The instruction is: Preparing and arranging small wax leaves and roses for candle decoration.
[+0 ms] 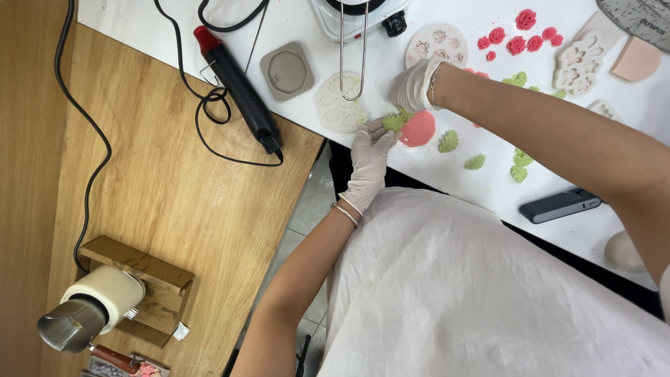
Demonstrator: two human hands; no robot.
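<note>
Both of my hands wear thin white gloves and meet over the white table. My left hand pinches a small green leaf-shaped piece from below. My right hand grips the same green piece from above. A pale round silicone mould with leaf cavities lies just left of the fingers. A flat pink disc sits right beside the piece.
Green leaves and red roses lie on the table among flower moulds. A black-and-red heat tool with cables lies left, beside a grey octagonal mould. A dark phone lies near the edge. A heat gun rests on a wooden stand.
</note>
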